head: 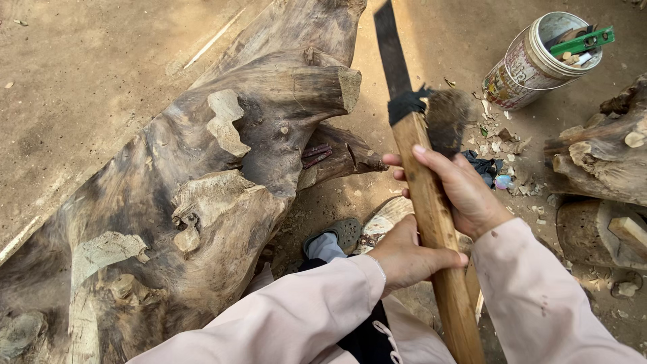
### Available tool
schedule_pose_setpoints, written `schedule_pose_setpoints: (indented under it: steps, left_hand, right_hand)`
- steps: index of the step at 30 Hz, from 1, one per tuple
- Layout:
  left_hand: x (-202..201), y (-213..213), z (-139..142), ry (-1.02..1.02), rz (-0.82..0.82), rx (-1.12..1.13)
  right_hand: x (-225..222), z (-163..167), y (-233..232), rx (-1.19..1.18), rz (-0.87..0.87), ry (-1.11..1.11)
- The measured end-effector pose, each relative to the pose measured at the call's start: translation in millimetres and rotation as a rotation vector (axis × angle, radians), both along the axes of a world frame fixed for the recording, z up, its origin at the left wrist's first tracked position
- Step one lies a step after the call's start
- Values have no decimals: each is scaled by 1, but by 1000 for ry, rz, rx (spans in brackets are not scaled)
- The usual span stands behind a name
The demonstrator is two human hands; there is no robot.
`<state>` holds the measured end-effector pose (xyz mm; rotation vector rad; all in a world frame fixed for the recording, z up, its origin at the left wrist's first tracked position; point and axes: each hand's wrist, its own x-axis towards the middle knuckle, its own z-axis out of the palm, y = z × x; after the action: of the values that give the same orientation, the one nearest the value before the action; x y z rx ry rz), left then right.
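A long tool with a thick wooden handle (441, 269) and a dark flat metal blade (391, 50) points away from me; black wrapping binds blade to handle. My left hand (404, 259) grips the handle low down. My right hand (461, 189) is wrapped around the handle higher up, and a dark brush-like piece (446, 118) shows just beyond its fingers. A big weathered tree stump (202, 189) with pale carved patches lies left of the tool, apart from the blade. Both sleeves are pale pink.
A tin bucket (529, 64) holding a green level and other tools stands at the far right. Another gnarled wood piece (596, 162) lies on the right. Wood chips (505, 145) litter the dirt ground. A foot in a grey shoe (340, 236) rests below the stump.
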<state>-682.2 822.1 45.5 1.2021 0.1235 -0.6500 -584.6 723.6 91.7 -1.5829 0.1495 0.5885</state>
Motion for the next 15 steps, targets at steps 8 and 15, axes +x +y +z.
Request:
schedule_pose_setpoints:
  steps: [8,15]
  left_hand:
    - [-4,90,12,-1,331,618]
    - [23,154,-19,-491,448,1122]
  right_hand:
    - [32,-56,131,-251,237,-153]
    - [85,-151,219,-119,278,-252]
